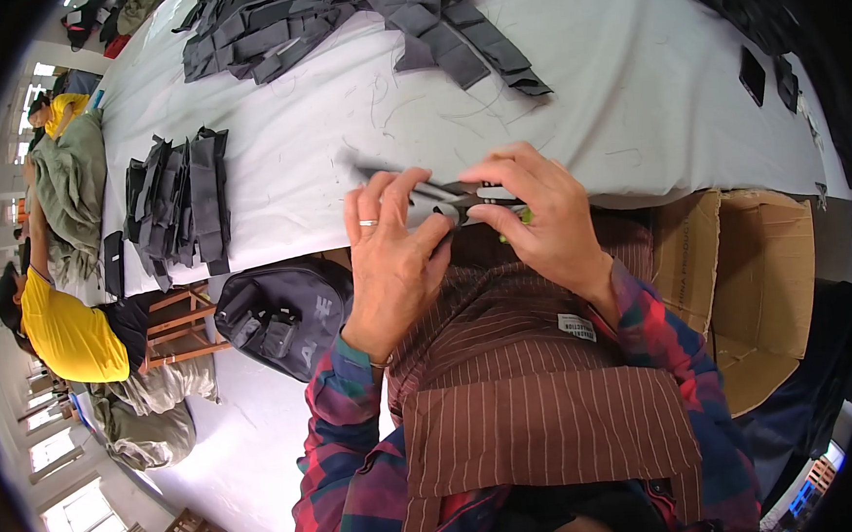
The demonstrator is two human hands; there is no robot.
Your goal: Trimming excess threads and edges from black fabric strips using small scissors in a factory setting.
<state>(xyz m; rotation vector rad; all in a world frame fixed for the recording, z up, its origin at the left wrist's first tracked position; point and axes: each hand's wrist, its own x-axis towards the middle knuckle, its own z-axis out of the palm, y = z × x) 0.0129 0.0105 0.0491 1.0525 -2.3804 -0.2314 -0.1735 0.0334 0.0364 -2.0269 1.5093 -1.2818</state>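
Above the near edge of the white-covered table, my two hands are close together. My left hand (396,248), with a ring on one finger, pinches a dark grey fabric strip (381,167), its far end smeared by motion. My right hand (545,210) is closed around small thread snips (490,193), whose blades point left toward the strip. A yellow-green bit shows under the right fingers; I cannot tell what it belongs to. To the left lies a neat stack of dark grey fabric strips (178,198). A larger loose pile of such strips (333,23) spreads across the far side.
Below the table's left edge sits a dark bag (285,309) with dark pieces in it, beside a wooden stool (181,325). An open cardboard box (759,285) stands at my right. A black phone (752,76) lies far right. People in yellow shirts (74,331) work at left.
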